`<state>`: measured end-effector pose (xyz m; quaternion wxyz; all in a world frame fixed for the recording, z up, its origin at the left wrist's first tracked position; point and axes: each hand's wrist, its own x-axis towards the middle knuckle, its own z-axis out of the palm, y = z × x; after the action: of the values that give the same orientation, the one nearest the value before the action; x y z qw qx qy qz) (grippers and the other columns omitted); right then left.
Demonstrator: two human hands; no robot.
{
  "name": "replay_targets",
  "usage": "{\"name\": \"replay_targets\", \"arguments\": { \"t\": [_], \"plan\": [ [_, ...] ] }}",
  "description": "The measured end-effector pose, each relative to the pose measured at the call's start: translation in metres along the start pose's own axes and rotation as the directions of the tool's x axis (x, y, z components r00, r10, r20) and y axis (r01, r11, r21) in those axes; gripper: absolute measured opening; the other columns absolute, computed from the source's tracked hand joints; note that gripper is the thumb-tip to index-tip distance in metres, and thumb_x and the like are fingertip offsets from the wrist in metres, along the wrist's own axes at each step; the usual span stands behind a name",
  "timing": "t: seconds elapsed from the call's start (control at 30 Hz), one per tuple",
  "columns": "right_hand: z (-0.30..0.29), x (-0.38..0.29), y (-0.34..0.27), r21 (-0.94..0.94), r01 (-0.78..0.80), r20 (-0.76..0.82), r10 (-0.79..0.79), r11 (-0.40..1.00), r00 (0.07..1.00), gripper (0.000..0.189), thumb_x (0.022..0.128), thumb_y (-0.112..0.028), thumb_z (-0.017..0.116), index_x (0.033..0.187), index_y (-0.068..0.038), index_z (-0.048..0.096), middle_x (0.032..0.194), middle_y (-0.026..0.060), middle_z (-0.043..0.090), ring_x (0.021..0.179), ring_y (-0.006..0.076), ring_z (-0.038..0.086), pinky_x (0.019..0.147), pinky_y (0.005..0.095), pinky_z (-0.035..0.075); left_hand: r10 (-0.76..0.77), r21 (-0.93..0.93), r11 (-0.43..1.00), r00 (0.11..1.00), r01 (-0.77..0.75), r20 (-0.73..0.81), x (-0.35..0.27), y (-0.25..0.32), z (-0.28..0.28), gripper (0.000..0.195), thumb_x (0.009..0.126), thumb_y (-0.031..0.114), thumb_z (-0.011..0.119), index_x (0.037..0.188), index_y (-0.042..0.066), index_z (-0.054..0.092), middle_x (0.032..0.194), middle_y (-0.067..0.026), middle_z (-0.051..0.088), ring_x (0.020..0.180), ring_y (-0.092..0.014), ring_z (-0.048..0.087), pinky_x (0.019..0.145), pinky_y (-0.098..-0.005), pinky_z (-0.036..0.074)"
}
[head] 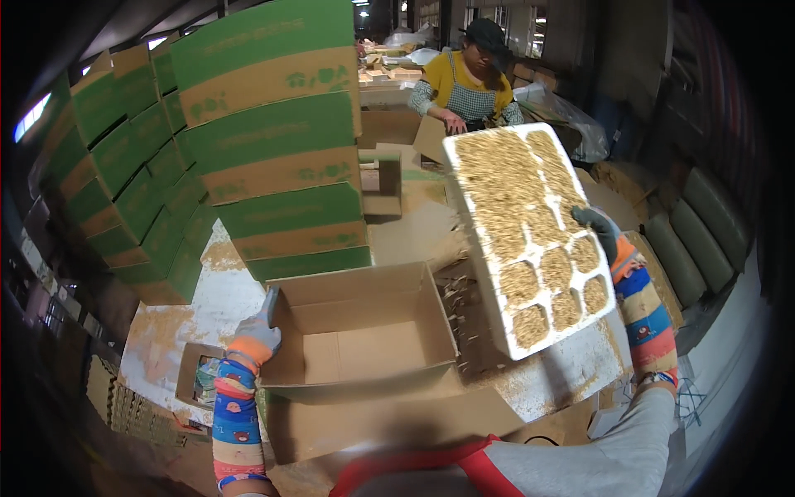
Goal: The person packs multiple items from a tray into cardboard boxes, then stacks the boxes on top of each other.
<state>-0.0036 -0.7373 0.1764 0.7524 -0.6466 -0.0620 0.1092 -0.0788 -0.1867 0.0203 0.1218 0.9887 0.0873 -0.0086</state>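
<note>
My right hand [601, 233], in a grey and orange work glove, grips the right edge of a white foam tray [497, 292]. The tray is tilted, and brown husk-like material [497, 180] fills its cells and covers much of its top. Some loose bits lie or fall along its left side. My left hand [258, 335], gloved the same way, holds the left wall of an open cardboard box [366, 348] in front of me. The bottom of the box shows bare, and its near flap hangs outward.
Tall stacks of green and brown cartons [279, 136] stand behind and left of the box. A small carton with packets [186, 373] sits at the left. Husk litters the white table [168, 323]. A co-worker [472, 87] stands across the table, beside cardboard.
</note>
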Motion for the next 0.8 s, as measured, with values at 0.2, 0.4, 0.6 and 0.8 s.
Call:
{"name": "replay_targets", "arguments": {
  "t": [0.2, 0.4, 0.6, 0.8],
  "plan": [
    [0.137, 0.085, 0.011, -0.445, 0.214, 0.427, -0.004, 0.870, 0.904, 0.056, 0.079, -0.036, 0.068, 0.122, -0.002, 0.054, 0.117, 0.0120, 0.050, 0.108, 0.0233, 0.049, 0.091, 0.0336, 0.040, -0.283, -0.432, 0.867, 0.959, 0.250, -0.013, 0.021, -0.042, 0.041, 0.069, 0.085, 0.035, 0.051, 0.145, 0.023, 0.018, 0.099, -0.0259, 0.062, 0.091, -0.043, 0.059, 0.084, -0.0466, 0.045],
    [0.247, 0.136, 0.009, -0.673, 0.401, 0.642, 0.222, 0.621, 0.733, 0.054, 0.077, -0.036, 0.069, 0.117, -0.001, 0.057, 0.099, 0.0073, 0.059, 0.091, 0.0150, 0.052, 0.079, 0.0283, 0.043, -0.254, -0.812, 0.580, 0.961, 0.066, -0.104, 0.018, -0.054, 0.049, 0.054, 0.086, 0.035, 0.053, 0.133, 0.017, 0.034, 0.096, -0.0209, 0.064, 0.088, -0.036, 0.060, 0.081, -0.0419, 0.046],
    [0.280, 0.178, 0.039, -0.410, 0.443, 0.750, 0.019, 0.797, 0.661, 0.036, 0.078, -0.031, 0.069, 0.093, 0.000, 0.060, 0.079, 0.0026, 0.055, 0.069, 0.0106, 0.048, 0.057, 0.0258, 0.040, -0.280, -0.884, 0.463, 0.957, 0.069, -0.073, 0.002, -0.065, 0.060, 0.043, 0.086, 0.035, 0.054, 0.121, 0.010, 0.049, 0.094, -0.0159, 0.066, 0.086, -0.028, 0.060, 0.079, -0.0372, 0.047],
    [0.234, 0.167, 0.105, -0.513, 0.391, 0.811, 0.282, 0.764, 0.513, 0.048, 0.076, -0.033, 0.072, 0.114, -0.005, 0.062, 0.087, 0.0023, 0.064, 0.078, 0.0105, 0.052, 0.069, 0.0284, 0.043, -0.227, -0.926, 0.355, 0.973, 0.129, 0.049, 0.012, -0.056, 0.049, 0.040, 0.087, 0.035, 0.055, 0.109, 0.003, 0.064, 0.092, -0.0109, 0.067, 0.084, -0.021, 0.061, 0.076, -0.0326, 0.048]
  ]
}}
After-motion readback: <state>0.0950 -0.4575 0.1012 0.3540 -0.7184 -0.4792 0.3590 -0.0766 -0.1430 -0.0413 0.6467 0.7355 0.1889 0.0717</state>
